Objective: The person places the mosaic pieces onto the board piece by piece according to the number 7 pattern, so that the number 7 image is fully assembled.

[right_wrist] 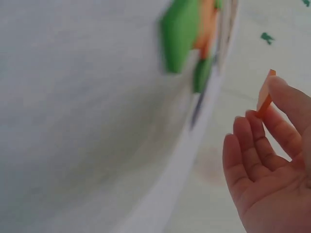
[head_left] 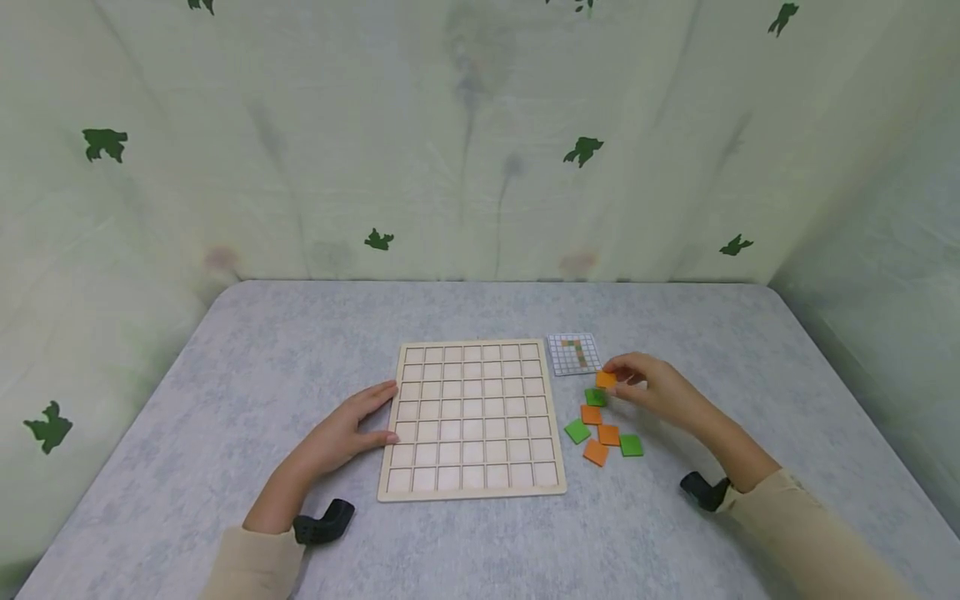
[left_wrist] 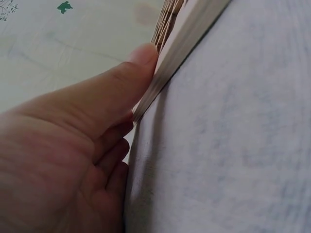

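Beige sleeves (head_left: 251,565) – black, angular wrist cameras (head_left: 324,523).

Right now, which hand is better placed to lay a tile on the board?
Right, I'd say: right hand pinches an orange tile near the other tiles. Left hand holds no tile and rests against the board at its left edge, opposite the tiles.

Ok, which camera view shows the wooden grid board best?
The head view: the whole board lies in sight from above, its rows of cells clear. The left wrist view shows only part of it, steeply angled, with the left hand touching its edge. The right wrist view shows at most a blurred sliver beyond the tiles.
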### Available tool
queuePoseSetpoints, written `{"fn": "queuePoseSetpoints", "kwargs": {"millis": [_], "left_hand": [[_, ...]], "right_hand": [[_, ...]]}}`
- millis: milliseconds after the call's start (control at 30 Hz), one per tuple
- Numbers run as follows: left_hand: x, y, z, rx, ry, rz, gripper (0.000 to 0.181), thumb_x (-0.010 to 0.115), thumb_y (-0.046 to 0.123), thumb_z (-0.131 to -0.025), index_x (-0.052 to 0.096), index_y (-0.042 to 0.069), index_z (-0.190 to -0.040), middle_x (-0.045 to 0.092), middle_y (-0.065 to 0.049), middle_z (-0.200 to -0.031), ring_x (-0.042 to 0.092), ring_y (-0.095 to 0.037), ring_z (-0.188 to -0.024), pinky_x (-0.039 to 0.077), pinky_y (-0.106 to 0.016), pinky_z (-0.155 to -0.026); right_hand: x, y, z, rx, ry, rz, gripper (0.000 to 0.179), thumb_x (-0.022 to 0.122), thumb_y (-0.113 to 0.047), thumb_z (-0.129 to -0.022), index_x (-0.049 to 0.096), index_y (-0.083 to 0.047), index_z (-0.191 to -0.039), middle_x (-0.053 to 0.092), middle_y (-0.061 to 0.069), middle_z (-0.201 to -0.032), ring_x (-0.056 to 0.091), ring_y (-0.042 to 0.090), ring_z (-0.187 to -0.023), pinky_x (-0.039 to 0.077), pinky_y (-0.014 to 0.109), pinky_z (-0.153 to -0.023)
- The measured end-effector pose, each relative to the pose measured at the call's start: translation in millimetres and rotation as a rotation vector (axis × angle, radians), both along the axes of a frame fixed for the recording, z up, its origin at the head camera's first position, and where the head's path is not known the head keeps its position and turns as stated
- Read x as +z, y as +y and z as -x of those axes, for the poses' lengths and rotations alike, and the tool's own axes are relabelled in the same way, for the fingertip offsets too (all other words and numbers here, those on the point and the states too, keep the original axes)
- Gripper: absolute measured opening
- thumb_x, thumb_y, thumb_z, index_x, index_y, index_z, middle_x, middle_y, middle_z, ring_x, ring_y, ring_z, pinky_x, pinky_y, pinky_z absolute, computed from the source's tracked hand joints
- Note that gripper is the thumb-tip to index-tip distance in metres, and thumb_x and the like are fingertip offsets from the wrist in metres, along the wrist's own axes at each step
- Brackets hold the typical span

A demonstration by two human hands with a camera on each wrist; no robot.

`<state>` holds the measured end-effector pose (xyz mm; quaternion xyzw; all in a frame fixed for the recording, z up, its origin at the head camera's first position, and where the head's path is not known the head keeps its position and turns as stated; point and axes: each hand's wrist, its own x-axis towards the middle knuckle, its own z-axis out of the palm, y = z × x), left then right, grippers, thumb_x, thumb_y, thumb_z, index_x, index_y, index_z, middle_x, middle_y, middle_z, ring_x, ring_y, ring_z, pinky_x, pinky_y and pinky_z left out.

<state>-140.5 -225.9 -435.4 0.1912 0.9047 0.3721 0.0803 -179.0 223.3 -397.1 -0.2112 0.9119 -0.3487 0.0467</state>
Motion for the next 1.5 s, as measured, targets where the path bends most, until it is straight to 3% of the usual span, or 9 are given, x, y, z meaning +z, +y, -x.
{"fn": "queuePoseSetpoints", "kwargs": {"millis": [233, 433, 633, 800, 933, 1100, 1300, 1500], "left_hand": [[1.2, -0.5, 0.7, 0.005, -0.007, -0.014, 0.079, 0.069, 0.035, -0.077, 0.032, 0.003, -0.139, 0.026, -0.014, -0.144, 0.018, -0.035, -0.131, 0.02, -0.052, -0.101], [2.1, 0.1, 0.9, 0.016, -0.021, -0.018, 0.079, 0.069, 0.035, -0.077, 0.032, 0.003, -0.139, 0.025, -0.014, -0.144, 0.018, -0.035, -0.131, 0.02, -0.052, -0.101], [2.0, 0.7, 1.5, 0.011, -0.015, -0.011, 0.078, 0.068, 0.036, -0.077, 0.033, 0.004, -0.139, 0.026, -0.013, -0.144, 0.018, -0.034, -0.131, 0.02, -0.052, -0.101], [1.6, 1.0, 1.8, 0.016, -0.018, -0.014, 0.078, 0.068, 0.036, -0.077, 0.033, 0.004, -0.139, 0.026, -0.012, -0.144, 0.018, -0.034, -0.131, 0.019, -0.052, -0.101], [1.1, 1.1, 1.9, 0.015, -0.02, -0.019, 0.078, 0.068, 0.036, -0.077, 0.033, 0.004, -0.139, 0.026, -0.012, -0.144, 0.018, -0.034, -0.131, 0.02, -0.052, -0.101], [1.0, 1.9, 1.3, 0.01, -0.013, -0.021, 0.078, 0.069, 0.035, -0.077, 0.033, 0.003, -0.139, 0.027, -0.013, -0.143, 0.019, -0.034, -0.13, 0.02, -0.052, -0.101], [0.3, 1.5, -0.9, 0.019, -0.009, -0.014, 0.078, 0.068, 0.035, -0.077, 0.034, 0.003, -0.139, 0.027, -0.014, -0.143, 0.02, -0.035, -0.13, 0.021, -0.052, -0.101], [0.2, 0.5, -2.5, 0.028, -0.012, -0.005, 0.077, 0.068, 0.036, -0.078, 0.033, 0.004, -0.139, 0.027, -0.014, -0.143, 0.019, -0.035, -0.13, 0.02, -0.053, -0.1]], "right_hand": [[21.1, -48.9, 13.7, 0.08, 0.105, 0.169, 0.03, 0.065, -0.018, -0.084, 0.061, -0.007, -0.111, 0.057, 0.004, -0.107, 0.054, 0.021, -0.092, 0.046, 0.042, -0.081], [28.0, -103.0, 27.2, 0.163, 0.173, 0.317, 0.029, 0.065, -0.016, -0.084, 0.062, -0.007, -0.111, 0.057, 0.002, -0.107, 0.054, 0.017, -0.092, 0.047, 0.033, -0.08], [26.2, -148.8, 37.5, 0.168, 0.133, 0.427, 0.031, 0.065, -0.012, -0.083, 0.061, -0.003, -0.113, 0.057, 0.006, -0.107, 0.053, 0.019, -0.094, 0.046, 0.033, -0.081], [12.0, -174.1, 44.1, 0.148, 0.074, 0.511, 0.032, 0.066, -0.011, -0.082, 0.061, -0.001, -0.112, 0.057, 0.01, -0.106, 0.053, 0.023, -0.093, 0.046, 0.034, -0.081], [-3.8, -183.8, 46.8, 0.125, 0.005, 0.503, 0.031, 0.065, -0.014, -0.083, 0.061, -0.003, -0.112, 0.058, 0.005, -0.105, 0.053, 0.016, -0.091, 0.046, 0.026, -0.079], [-20.7, -185.7, 47.9, 0.094, -0.046, 0.442, 0.03, 0.065, -0.013, -0.084, 0.06, -0.002, -0.112, 0.058, 0.004, -0.105, 0.054, 0.016, -0.091, 0.045, 0.026, -0.079], [-36.2, -184.5, 49.6, 0.034, -0.15, 0.329, 0.025, 0.066, -0.02, -0.083, 0.063, -0.014, -0.107, 0.057, -0.003, -0.103, 0.054, 0.01, -0.092, 0.045, 0.024, -0.078], [-41.3, -187.6, 53.7, 0.1, -0.074, 0.209, 0.023, 0.066, -0.021, -0.083, 0.064, -0.014, -0.105, 0.055, -0.004, -0.097, 0.05, 0.01, -0.085, 0.044, 0.024, -0.074]]}}
